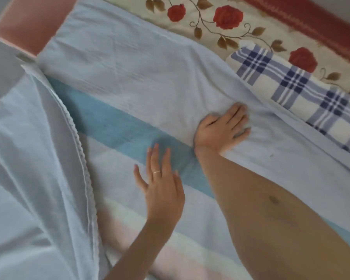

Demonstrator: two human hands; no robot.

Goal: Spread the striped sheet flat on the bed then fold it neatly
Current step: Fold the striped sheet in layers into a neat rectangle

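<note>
The striped sheet lies across the bed, pale blue with a darker blue band and pinkish-white stripes lower down. A folded-over layer with a lace-trimmed edge covers its left part. My right hand lies flat with fingers spread, pressing the pale blue cloth near the middle. My left hand, wearing a ring, rests flat with straight fingers on the blue band just below and left of the right hand. Neither hand grips anything.
A blue-and-white checked cloth lies at the right edge of the sheet. Beyond it is a cream bedcover with red roses and a red border. A pink object sits at the top left corner.
</note>
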